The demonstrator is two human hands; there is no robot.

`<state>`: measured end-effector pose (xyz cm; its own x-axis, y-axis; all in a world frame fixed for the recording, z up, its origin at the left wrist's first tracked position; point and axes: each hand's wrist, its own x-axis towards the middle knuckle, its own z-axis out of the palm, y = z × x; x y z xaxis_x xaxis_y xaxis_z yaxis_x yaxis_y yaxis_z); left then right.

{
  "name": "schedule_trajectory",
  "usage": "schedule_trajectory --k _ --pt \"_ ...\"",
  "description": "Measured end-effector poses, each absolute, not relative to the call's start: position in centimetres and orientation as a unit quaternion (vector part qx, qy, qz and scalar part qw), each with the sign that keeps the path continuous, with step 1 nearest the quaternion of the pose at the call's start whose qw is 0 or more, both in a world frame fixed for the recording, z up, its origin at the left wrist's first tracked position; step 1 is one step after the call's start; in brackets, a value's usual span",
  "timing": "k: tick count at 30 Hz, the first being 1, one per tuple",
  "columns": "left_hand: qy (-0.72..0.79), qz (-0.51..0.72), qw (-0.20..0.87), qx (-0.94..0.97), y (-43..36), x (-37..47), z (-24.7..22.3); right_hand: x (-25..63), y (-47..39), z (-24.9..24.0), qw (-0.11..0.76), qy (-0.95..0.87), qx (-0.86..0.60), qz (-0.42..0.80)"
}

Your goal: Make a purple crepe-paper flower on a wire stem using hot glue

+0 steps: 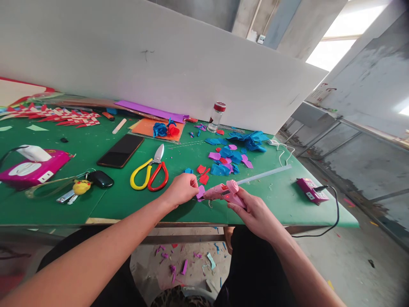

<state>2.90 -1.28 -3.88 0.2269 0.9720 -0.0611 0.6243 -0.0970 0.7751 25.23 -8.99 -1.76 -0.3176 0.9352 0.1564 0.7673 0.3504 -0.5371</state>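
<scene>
My right hand [252, 211] is wrapped round the handle of a pink hot glue gun [223, 192]. A long clear glue stick [266, 174] sticks out of the gun's back, up to the right. Between the pinched fingers of my left hand [182, 187] is a small purple paper petal [200, 192], held at the gun's nozzle. Whether the nozzle touches the petal I cannot tell. Just beyond lie red paper petals [203, 177]. Farther back is a loose pile of blue paper pieces [220, 169] mixed with purple and red ones.
Scissors [156, 168] with yellow and red handles, a phone [120, 150], keys with a yellow charm [82, 186] and a magenta power strip [35, 168] lie left. Paper flowers [166, 129] and a red-lidded jar [216, 116] stand behind. A second power strip [311, 190] is at right.
</scene>
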Motion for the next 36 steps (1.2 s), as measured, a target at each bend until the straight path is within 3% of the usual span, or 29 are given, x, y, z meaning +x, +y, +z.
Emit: schedule_trajectory --k 25,36 --pt "0.57 0.249 0.358 0.696 -1.2 2.9 -4.5 26.1 -8.6 -1.5 0.221 -0.777 -0.569 0.154" --pt "0.564 0.255 0.369 0.694 -1.1 2.8 -4.7 27.3 -8.1 -1.6 0.257 -0.733 -0.584 0.236"
